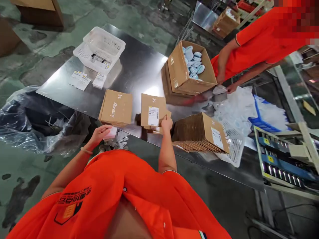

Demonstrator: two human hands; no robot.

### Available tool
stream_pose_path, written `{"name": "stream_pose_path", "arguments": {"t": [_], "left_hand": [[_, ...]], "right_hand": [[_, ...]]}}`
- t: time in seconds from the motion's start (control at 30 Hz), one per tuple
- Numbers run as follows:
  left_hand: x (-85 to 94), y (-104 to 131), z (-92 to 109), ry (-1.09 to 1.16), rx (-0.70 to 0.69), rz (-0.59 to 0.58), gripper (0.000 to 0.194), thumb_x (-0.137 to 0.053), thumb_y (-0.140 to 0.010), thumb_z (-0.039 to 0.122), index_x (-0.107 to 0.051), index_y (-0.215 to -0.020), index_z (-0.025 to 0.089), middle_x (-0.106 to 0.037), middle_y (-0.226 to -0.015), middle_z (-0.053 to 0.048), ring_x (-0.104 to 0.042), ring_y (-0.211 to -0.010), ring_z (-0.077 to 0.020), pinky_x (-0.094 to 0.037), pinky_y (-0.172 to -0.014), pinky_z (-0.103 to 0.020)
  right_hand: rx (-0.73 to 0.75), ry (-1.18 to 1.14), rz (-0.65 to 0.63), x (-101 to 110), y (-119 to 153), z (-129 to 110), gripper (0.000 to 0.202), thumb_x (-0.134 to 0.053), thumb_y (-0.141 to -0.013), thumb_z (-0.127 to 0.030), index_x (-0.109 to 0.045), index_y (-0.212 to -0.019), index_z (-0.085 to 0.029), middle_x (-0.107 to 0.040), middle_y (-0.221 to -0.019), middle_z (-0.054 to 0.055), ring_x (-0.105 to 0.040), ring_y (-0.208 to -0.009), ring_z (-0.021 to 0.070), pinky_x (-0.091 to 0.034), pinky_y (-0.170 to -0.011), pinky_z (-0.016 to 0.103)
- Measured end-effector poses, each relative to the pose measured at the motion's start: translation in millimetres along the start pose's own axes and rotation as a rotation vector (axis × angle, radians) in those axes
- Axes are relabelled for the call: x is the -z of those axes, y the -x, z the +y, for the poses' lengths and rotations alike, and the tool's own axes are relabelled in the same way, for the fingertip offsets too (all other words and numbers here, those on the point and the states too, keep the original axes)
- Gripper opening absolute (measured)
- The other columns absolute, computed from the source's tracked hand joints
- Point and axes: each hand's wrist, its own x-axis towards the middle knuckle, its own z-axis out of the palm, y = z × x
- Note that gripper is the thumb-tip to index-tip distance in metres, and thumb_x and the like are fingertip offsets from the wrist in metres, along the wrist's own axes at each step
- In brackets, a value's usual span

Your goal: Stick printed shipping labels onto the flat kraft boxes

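Observation:
In my left hand [101,132], fingers closed, is a small stack of pale label sheets [111,133], held just off the table's front edge. My right hand [166,124] pinches the right edge of a flat cardboard box [146,111] that bears a white printed label [153,117]. Left of it lies a pile of folded cardboard boxes [117,108] printed with "beauty" lettering. Close to my right forearm leans a thick row of folded boxes [191,131], its front one labelled.
White label stacks [81,80] lie near a white plastic basket [99,48]. An open carton [181,78] holds several round blue-white packs. Across the table, a co-worker's hands [228,87] handle clear plastic bags [233,103]. A plastic-lined bin [47,119] stands left.

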Motion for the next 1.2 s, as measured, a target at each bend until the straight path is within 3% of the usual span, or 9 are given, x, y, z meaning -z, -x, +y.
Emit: {"name": "stream_pose_path", "arguments": {"t": [0.07,0.13,0.27,0.37,0.47,0.53,0.73,1.0,1.2], "left_hand": [[-1.6,7.2,4.2,0.109,0.029,-0.009,0.062,-0.097,-0.059,0.049,-0.076,-0.109,0.018,-0.078,-0.093,-0.006,-0.071,-0.081,-0.0225,-0.057,-0.075,-0.032],[-7.5,11.6,9.5,0.222,0.015,0.034,0.069,-0.1,-0.054,0.04,-0.075,-0.114,0.019,-0.078,-0.095,-0.005,-0.071,-0.083,-0.0219,-0.058,-0.076,-0.031],[-8.7,5.3,12.9,0.454,0.023,0.206,0.062,-0.1,-0.054,0.035,-0.077,-0.109,0.019,-0.079,-0.099,-0.006,-0.072,-0.088,-0.0225,-0.058,-0.081,-0.034],[6.2,-3.4,4.1,0.556,0.16,0.484,0.045,-0.097,-0.059,0.03,-0.075,-0.097,0.018,-0.077,-0.09,-0.005,-0.07,-0.08,-0.0185,-0.057,-0.078,-0.031],[13.8,0.9,-6.7,0.59,0.344,0.662,0.038,-0.086,-0.08,0.041,-0.071,-0.105,0.017,-0.073,-0.083,-0.004,-0.067,-0.073,-0.0171,-0.055,-0.073,-0.029],[7.6,11.7,-9.8,0.611,0.352,0.565,0.052,-0.08,-0.086,0.056,-0.069,-0.122,0.019,-0.074,-0.087,-0.004,-0.07,-0.074,-0.0197,-0.057,-0.071,-0.031],[-19.5,27.8,1.4,0.431,0.142,0.257,0.081,-0.108,-0.041,0.042,-0.078,-0.112,0.017,-0.081,-0.096,-0.006,-0.074,-0.085,-0.0224,-0.061,-0.084,-0.036],[-9.8,-6.0,4.5,0.237,0.168,0.185,0.089,-0.107,-0.033,0.04,-0.081,-0.114,0.012,-0.081,-0.095,-0.009,-0.074,-0.082,-0.0254,-0.06,-0.084,-0.041],[-8.4,-23.2,7.7,0.026,0.128,0.188,0.074,-0.104,-0.039,0.033,-0.084,-0.108,0.013,-0.082,-0.094,-0.011,-0.076,-0.086,-0.0305,-0.061,-0.084,-0.043]], "right_hand": [[-0.063,-0.016,0.039,5.9,8.7,3.1,0.052,-0.049,-0.101,-0.025,-0.06,-0.151,-0.011,-0.067,-0.136,0.026,-0.066,-0.124,0.0353,-0.054,-0.1,0.05],[0.104,-0.16,-0.044,-7.7,39.1,-17.6,0.052,-0.062,-0.096,-0.028,-0.063,-0.146,-0.015,-0.066,-0.14,0.022,-0.063,-0.128,0.0331,-0.054,-0.1,0.047],[0.729,-0.574,-0.833,-69.5,130.8,-78.9,0.031,-0.081,-0.083,-0.037,-0.077,-0.109,-0.02,-0.074,-0.115,0.008,-0.067,-0.11,0.0249,-0.055,-0.088,0.033],[0.717,-0.66,-1.091,-104.5,176.1,-103.2,0.017,-0.078,-0.081,-0.034,-0.072,-0.083,-0.019,-0.069,-0.083,-0.001,-0.064,-0.085,0.0184,-0.05,-0.077,0.028],[0.58,-0.72,-1.003,-113.9,186.1,-112.3,0.018,-0.076,-0.076,-0.028,-0.069,-0.091,-0.02,-0.062,-0.073,-0.006,-0.059,-0.072,0.0147,-0.046,-0.071,0.025],[0.536,-0.774,-0.897,-112.0,183.6,-117.8,0.035,-0.077,-0.073,-0.026,-0.067,-0.106,-0.022,-0.059,-0.071,-0.009,-0.057,-0.069,0.0143,-0.045,-0.069,0.025],[0.486,-0.863,-0.909,-105.1,179.7,-130.1,0.029,-0.072,-0.079,-0.038,-0.066,-0.104,-0.024,-0.052,-0.071,-0.008,-0.048,-0.058,0.0112,-0.042,-0.053,0.023],[0.381,-0.863,-0.995,-89.8,156.5,-129.5,0.03,-0.084,-0.073,-0.038,-0.071,-0.094,-0.022,-0.064,-0.069,-0.005,-0.053,-0.059,0.0117,-0.045,-0.054,0.024],[0.47,-0.761,-0.764,-94.6,157.8,-122.3,0.016,-0.082,-0.078,-0.035,-0.077,-0.088,-0.023,-0.068,-0.072,-0.001,-0.062,-0.071,0.0184,-0.052,-0.068,0.03]]}}
